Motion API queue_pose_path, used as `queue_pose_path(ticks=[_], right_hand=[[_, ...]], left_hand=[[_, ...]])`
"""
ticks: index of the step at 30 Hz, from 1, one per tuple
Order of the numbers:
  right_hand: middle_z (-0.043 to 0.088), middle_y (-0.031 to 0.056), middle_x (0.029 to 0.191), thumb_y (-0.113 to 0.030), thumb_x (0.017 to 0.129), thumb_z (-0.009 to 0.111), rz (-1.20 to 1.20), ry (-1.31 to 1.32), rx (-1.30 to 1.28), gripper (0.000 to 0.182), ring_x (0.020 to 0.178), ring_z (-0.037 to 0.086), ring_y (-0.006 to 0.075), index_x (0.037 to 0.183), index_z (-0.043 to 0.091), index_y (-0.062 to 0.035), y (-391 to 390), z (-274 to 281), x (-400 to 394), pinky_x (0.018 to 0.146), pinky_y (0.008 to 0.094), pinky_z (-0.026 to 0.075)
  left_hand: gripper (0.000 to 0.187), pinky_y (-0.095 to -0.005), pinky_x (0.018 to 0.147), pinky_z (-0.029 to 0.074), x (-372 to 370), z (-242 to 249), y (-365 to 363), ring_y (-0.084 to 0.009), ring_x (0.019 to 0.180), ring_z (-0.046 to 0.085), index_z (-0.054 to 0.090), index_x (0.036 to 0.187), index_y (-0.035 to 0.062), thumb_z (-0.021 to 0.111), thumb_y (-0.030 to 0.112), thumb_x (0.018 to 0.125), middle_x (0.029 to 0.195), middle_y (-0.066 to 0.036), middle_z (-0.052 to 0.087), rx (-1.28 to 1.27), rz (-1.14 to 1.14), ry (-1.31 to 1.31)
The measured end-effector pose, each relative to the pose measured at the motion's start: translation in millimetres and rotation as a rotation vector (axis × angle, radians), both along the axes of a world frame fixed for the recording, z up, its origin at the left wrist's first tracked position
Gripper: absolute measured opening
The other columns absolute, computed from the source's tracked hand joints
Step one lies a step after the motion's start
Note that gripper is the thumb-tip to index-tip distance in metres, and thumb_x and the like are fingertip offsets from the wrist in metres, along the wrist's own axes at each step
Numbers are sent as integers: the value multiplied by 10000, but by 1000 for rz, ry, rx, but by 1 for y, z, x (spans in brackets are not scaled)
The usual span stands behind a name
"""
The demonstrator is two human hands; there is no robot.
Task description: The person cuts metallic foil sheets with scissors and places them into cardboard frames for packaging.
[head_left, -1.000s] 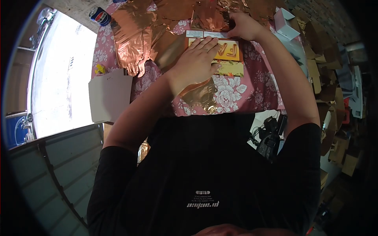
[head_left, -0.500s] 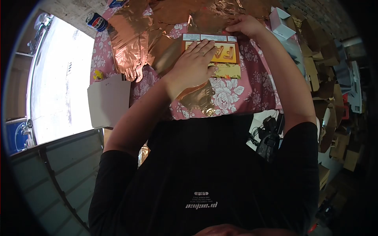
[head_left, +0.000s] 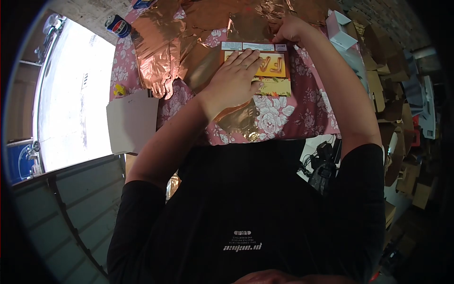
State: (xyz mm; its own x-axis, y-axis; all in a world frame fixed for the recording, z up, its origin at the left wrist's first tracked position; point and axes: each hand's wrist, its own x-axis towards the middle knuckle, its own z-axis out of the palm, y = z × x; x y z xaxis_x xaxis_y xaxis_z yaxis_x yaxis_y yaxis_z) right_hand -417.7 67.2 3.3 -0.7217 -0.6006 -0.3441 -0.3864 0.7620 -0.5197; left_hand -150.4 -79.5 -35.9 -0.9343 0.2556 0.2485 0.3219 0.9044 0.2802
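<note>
My left hand [head_left: 234, 83] lies flat, fingers spread, on a yellow and orange printed packet [head_left: 274, 85] with a white label strip along its top. My right hand [head_left: 289, 32] is just beyond the packet's upper right corner, at the edge of the copper-coloured foil [head_left: 248, 29]. Its fingers are bent downward and pressed together; what they pinch is too small to make out. Below my left hand a gold foil piece [head_left: 241, 124] rests on the flowered pink cloth [head_left: 312, 111].
More crumpled copper foil [head_left: 158, 47] covers the back and left of the table. A dark blue can [head_left: 117, 26] stands at the far left, above a grey-white carton [head_left: 132, 120]. An open white box [head_left: 339, 31] is at the back right; cardboard boxes [head_left: 373, 90] lie beyond.
My right hand has drawn its fingers in and turned them downward near the foil's edge. My left hand stays flat on the packet. The whole view has shifted slightly.
</note>
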Motion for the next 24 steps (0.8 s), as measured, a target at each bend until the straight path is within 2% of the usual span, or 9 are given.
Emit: queue_pose_path(ticks=[3,7,9,10,12,13,15,21,24], right_hand=[[794,125,979,-60,721,960,-116,-91,-39,474,853,729,219,1160,793,4,7,-2,-2,747,379,566],[800,131,1036,-5,724,939,-110,-109,-46,481,932,734,213,1175,772,17,10,12,13,810,362,576],[790,112,1036,34,738,909,-58,61,-88,436,941,726,189,1144,750,21,9,4,14,822,340,577],[790,112,1036,34,738,909,-57,59,-88,436,941,726,189,1144,750,21,10,7,18,822,340,577],[773,86,987,37,763,883,130,228,-246,364,896,723,170,1090,723,17,16,11,29,818,332,588],[773,86,987,37,763,883,130,225,-246,364,896,723,170,1090,723,17,17,6,26,818,332,588],[777,88,940,-53,758,915,120,196,-384,343,898,754,215,1047,733,-17,19,-5,21,843,363,601],[779,107,968,-98,746,941,7,284,-419,373,909,757,231,1046,736,-16,21,-22,21,852,373,601],[789,94,1014,-104,761,948,-18,437,-259,409,916,747,178,1085,726,10,19,-6,42,820,346,606]], left_hand=[[673,-471,1356,187,-1,2,-2,-320,1613,334,494,1572,-16,607,378,1038,1698,-184,422,-11,-14,-26],[670,-473,1354,192,-1,3,-3,-323,1613,335,496,1571,-14,604,382,1041,1698,-184,423,-13,-17,-31],[674,-475,1353,196,2,3,-3,-325,1611,339,494,1573,-12,603,390,1044,1698,-186,422,-37,9,-28],[674,-475,1353,196,3,4,-2,-325,1611,339,494,1573,-12,603,390,1044,1698,-186,422,-36,10,-30],[679,-477,1351,202,5,3,-2,-327,1609,344,492,1573,-14,605,397,1044,1696,-190,423,-85,28,-19],[679,-477,1351,202,6,3,-2,-327,1609,344,492,1573,-14,605,397,1044,1696,-190,423,-85,27,-22],[684,-479,1351,202,6,5,-2,-329,1606,348,491,1571,-18,608,401,1043,1690,-194,431,-76,35,-29],[684,-482,1347,206,2,7,-1,-331,1603,355,501,1565,-16,611,406,1038,1678,-197,447,-62,55,-26],[686,-484,1345,211,1,4,-2,-330,1602,358,502,1565,-17,607,410,1037,1678,-197,446,-68,48,-14]])
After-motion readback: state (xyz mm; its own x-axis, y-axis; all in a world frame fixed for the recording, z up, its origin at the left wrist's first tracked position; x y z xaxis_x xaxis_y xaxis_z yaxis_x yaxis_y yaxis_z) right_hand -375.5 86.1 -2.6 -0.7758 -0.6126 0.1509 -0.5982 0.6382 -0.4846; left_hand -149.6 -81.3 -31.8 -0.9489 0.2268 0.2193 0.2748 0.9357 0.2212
